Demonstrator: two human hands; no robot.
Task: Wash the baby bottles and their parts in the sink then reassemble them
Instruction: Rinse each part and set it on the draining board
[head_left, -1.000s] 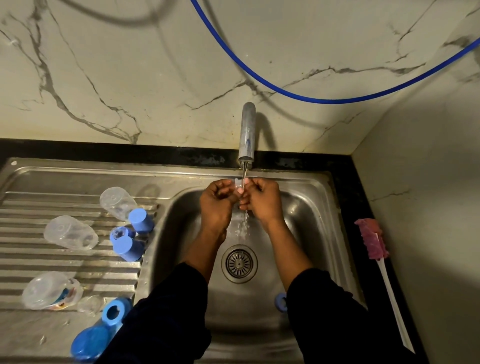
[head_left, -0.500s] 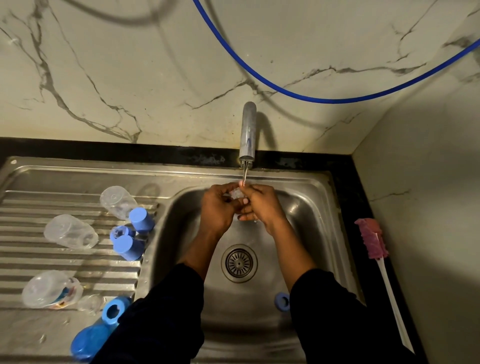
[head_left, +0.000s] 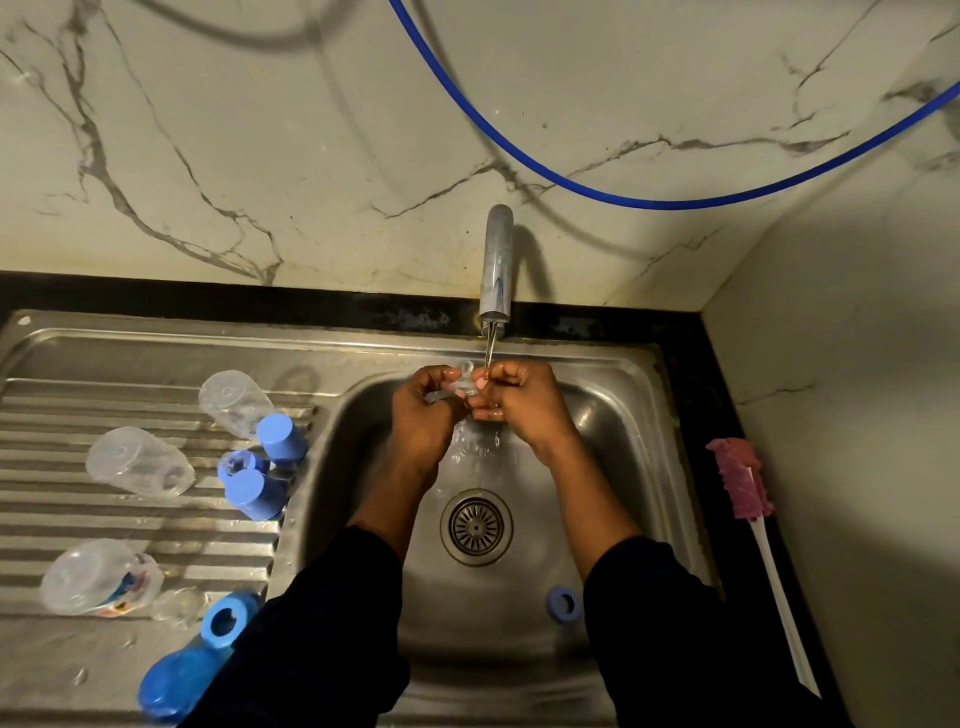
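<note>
Water (head_left: 488, 353) falls in a thin stream from the chrome tap spout (head_left: 496, 260) at 12 o'clock of the stainless steel sink basin (head_left: 618, 415). Directly under it the left hand (head_left: 423, 415) and the right hand (head_left: 527, 408) meet, both with fingers curled, together pinching a small clear silicone teat (head_left: 464, 381) in the stream. Below the hands sits the round metal drain strainer (head_left: 476, 527). At 5 o'clock of it a blue plastic screw ring (head_left: 563, 604) lies on the basin floor.

At 9 o'clock of the basin, 3 clear plastic bottles lie on their sides on the ribbed steel drainboard (head_left: 62, 499): the far bottle (head_left: 234, 400), the middle bottle (head_left: 137, 461) and the printed near bottle (head_left: 98, 577). A blue cylindrical cap (head_left: 280, 439) touches the far bottle. A second blue cap (head_left: 254, 493) lies near it, with a small blue ring (head_left: 239, 462) between them. Towards 7 o'clock lie a second clear teat (head_left: 176, 608), a blue collar ring (head_left: 223, 621) and a blue domed lid (head_left: 166, 680).

At 3 o'clock, a pink-headed bottle brush with a white handle (head_left: 740, 483) rests on the black tabletop (head_left: 691, 374). A blue hose (head_left: 675, 202) sags across the marble wall (head_left: 260, 130).
</note>
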